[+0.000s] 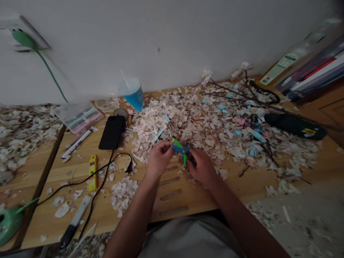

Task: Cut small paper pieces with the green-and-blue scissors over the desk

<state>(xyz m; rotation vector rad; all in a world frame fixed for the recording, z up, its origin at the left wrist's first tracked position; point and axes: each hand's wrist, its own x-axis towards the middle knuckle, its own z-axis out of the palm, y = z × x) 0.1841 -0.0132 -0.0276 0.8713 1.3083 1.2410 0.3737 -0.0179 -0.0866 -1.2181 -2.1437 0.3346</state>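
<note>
My right hand (201, 165) is closed around the handles of small blue and green scissors (183, 150). Their blades are parted and point up and to the left. My left hand (160, 157) is closed in a pinch, its fingertips right at the blue blade; what they hold, if anything, is too small to make out. Behind both hands spreads a deep heap of pale petal-like scraps (188, 118). A smaller pile of the same scraps (124, 193) lies to the left of my left forearm.
Left on the wooden table (53, 215) are a black phone (112, 132), a black cable, a yellow box cutter (92, 172), a black-handled blade tool (75, 222) and a pen box (80, 118). A blue cup (134, 96) stands behind. Branches (252, 96) and a bottle (285, 64) are right.
</note>
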